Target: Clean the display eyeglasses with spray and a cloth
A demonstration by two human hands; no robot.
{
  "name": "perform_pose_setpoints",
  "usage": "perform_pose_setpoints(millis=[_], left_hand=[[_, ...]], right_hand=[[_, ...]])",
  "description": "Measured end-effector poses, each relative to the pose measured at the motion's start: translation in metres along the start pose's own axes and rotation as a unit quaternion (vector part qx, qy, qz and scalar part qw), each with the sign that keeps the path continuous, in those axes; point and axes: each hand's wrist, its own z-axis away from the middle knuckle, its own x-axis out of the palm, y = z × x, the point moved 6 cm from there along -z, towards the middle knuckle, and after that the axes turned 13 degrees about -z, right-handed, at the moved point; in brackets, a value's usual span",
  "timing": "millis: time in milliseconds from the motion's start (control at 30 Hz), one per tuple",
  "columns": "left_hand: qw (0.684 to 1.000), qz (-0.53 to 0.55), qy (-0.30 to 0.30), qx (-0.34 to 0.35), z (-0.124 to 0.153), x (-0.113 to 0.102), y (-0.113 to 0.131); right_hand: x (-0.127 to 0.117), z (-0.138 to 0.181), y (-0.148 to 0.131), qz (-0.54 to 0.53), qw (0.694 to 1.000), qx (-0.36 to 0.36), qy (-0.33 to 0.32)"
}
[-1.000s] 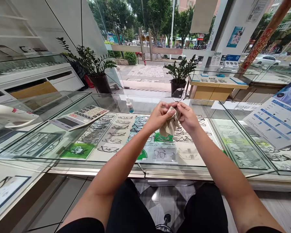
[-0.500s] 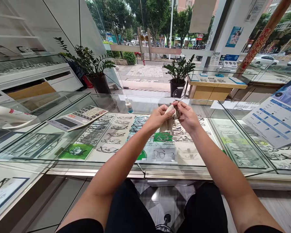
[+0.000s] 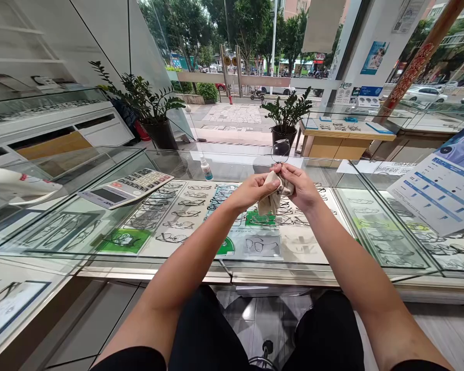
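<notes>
Hands meet in mid-air over a glass desk (image 3: 150,270), the person's bare forearms reaching out from the bottom of the view. The left hand (image 3: 253,189) is clenched on a beige cloth (image 3: 268,202), thumb and fingers pinching its upper part while the loose end hangs down between the two wrists. The right hand (image 3: 301,186) grips the glasses (image 3: 280,151) low down, where the cloth wraps them; one round lens stands up just above the fingertips, and the rest of the pair is hidden by cloth and fingers. Both hands touch each other at the fingertips, held above the desk top and not resting on it. Under the glass lie rows of frames (image 3: 178,214) on white and green cards. A calculator (image 3: 126,187) sits on the desk well to the left, and a small bottle (image 3: 206,168) stands behind it, nearer the hands. A printed board (image 3: 436,196) leans at the right. A potted plant (image 3: 286,111) stands beyond the desk, by the window.
</notes>
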Motion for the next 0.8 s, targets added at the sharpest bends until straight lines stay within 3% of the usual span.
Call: perform_pose_setpoints(millis=[167, 533, 800], left_hand=[[1.0, -0.003, 0.007, 0.0, 0.0015, 0.0001, -0.0024], [0.99, 0.005, 0.138, 0.019, 0.0017, 0.003, 0.0011], [0.991, 0.013, 0.13, 0.016, 0.0025, 0.0078, 0.0002]], right_hand=[[0.0016, 0.0, 0.0007, -0.008, 1.0, 0.012, 0.0], [0.0028, -0.0001, 0.0043, -0.039, 0.999, 0.018, 0.021], [0.0049, 0.0008, 0.0033, -0.036, 0.999, -0.002, 0.035]])
